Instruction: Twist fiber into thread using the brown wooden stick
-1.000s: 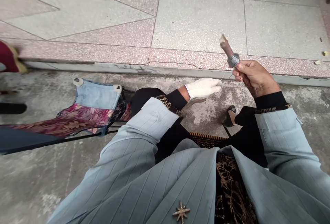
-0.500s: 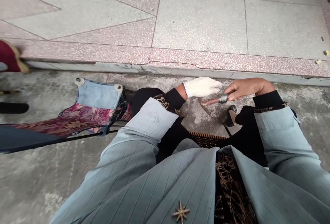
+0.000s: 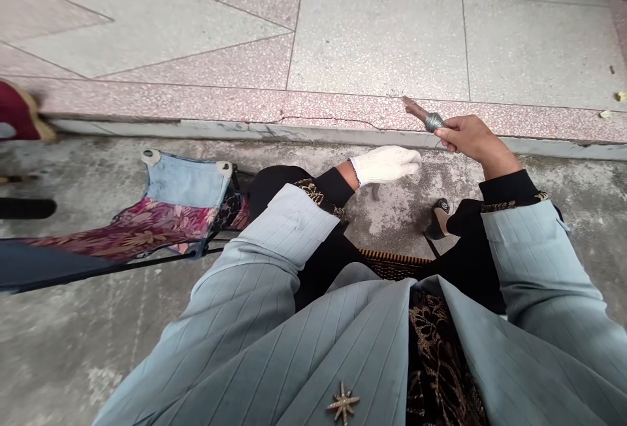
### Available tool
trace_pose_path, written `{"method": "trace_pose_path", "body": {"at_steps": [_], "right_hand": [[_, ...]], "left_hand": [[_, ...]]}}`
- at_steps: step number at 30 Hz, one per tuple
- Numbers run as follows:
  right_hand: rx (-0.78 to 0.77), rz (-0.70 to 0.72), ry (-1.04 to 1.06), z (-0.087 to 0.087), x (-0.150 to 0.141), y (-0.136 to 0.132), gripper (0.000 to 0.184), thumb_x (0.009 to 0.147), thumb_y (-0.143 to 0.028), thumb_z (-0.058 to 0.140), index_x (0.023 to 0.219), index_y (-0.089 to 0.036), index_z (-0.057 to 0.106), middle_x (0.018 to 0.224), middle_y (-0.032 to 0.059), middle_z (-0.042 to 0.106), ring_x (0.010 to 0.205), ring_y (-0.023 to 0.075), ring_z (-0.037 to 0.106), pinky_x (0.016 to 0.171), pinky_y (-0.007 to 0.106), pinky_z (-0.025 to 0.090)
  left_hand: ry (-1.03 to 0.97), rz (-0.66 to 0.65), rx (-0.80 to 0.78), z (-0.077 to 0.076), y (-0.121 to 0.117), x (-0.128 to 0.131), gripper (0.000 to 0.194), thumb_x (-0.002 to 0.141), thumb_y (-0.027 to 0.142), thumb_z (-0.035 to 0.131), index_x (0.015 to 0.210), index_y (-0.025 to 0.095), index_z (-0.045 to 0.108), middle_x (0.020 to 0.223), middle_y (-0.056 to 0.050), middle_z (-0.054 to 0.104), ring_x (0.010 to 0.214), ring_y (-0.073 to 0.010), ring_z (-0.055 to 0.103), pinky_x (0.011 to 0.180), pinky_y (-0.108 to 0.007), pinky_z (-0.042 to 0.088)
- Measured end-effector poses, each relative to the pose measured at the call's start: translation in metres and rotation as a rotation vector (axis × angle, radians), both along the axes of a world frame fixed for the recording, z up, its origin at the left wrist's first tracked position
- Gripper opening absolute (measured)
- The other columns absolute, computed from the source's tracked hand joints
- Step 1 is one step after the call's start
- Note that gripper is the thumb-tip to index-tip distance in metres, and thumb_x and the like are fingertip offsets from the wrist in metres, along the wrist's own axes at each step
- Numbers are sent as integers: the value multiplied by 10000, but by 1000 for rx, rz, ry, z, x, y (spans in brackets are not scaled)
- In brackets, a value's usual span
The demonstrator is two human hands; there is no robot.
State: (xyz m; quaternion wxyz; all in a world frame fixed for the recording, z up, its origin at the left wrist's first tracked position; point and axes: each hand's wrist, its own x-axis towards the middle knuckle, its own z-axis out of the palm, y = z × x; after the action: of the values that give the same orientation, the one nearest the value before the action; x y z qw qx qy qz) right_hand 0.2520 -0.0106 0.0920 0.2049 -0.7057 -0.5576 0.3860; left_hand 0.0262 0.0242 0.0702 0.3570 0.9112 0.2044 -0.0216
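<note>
My right hand (image 3: 465, 137), bare, grips one end of a brown stick (image 3: 415, 108) with silvery wire (image 3: 434, 122) wound round its middle. The stick is held above the pink step edge, its free end pointing up and left. A thin strand seems to hang from the winding near my fingertips. Lower and to the left is my left hand (image 3: 385, 164) in a white knitted glove, its fingers pressed together. What they hold, if anything, is hidden. A small greyish-brown end (image 3: 375, 191) shows just beneath the glove.
A raised tiled step (image 3: 343, 115) runs across in front of me. To my left stands a folding chair (image 3: 161, 217) with flowered fabric. A red shoe (image 3: 19, 112) is at the far left, and a black shoe (image 3: 439, 218) sits below my right hand.
My right hand has lifted the wire-wound stick up and away from my left hand, and the stick's free end now tilts upward. My left hand has stayed nearly in place.
</note>
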Motion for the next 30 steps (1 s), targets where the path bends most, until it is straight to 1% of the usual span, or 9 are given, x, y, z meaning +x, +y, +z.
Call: {"method": "trace_pose_path", "body": {"at_steps": [4,7,10,12,14,18,22,25,30], "right_hand": [[-35,94,-283,2,-1,1,279,837,-416,619,760,-152,662,618,31,576,604,154,510,598,292,330],[-210,304,-376,2,-1,0,260,805,-420,652,781,-165,696,647,37,598,638,173,526,606,297,335],[-479,645,-110,6,-1,-4,302,777,-478,684,814,-181,717,645,18,596,598,148,503,592,286,355],[-511,749,144,14,-1,-9,347,764,-521,698,842,-184,719,656,6,589,583,127,485,582,274,362],[-360,632,352,23,0,-15,379,742,-542,720,853,-180,705,670,1,581,572,112,463,563,265,357],[46,179,617,31,0,-20,448,728,-619,714,879,-201,660,653,-5,520,532,101,399,516,265,330],[173,-42,631,21,-1,-12,437,762,-634,679,860,-211,631,666,9,504,532,107,392,517,274,364],[150,-116,483,8,-2,-5,411,798,-592,661,839,-186,614,678,17,527,536,104,425,527,266,382],[-39,6,-247,-5,1,2,396,818,-535,645,826,-140,675,667,63,593,611,161,526,580,291,362]], "left_hand": [[33,9,74,0,2,-3,378,960,383,351,1105,183,638,993,-69,686,855,-200,609,711,-288,372],[15,18,150,-2,5,-6,381,967,379,346,1082,183,652,976,-75,688,852,-207,610,707,-294,370],[-19,14,145,-3,8,-8,347,958,359,379,1071,178,653,975,-73,690,840,-202,607,708,-295,378],[-63,-6,53,-1,10,-9,336,957,342,391,1105,172,640,1039,-81,690,853,-186,599,728,-289,397],[-126,24,-56,1,11,-9,349,965,349,382,1126,155,623,1073,-92,684,844,-168,587,736,-285,415],[-167,128,-117,4,10,-8,325,953,349,384,1026,145,625,957,-59,672,790,-151,569,723,-280,409],[-78,55,-116,0,5,-4,264,916,323,416,948,167,627,845,-27,649,733,-150,552,675,-272,370],[-57,-4,-119,0,1,-1,286,924,354,402,951,174,623,828,-27,641,720,-151,550,657,-270,357],[-21,-32,-79,4,-1,-3,317,938,375,380,975,171,620,864,-42,647,732,-158,560,652,-271,349]]}}
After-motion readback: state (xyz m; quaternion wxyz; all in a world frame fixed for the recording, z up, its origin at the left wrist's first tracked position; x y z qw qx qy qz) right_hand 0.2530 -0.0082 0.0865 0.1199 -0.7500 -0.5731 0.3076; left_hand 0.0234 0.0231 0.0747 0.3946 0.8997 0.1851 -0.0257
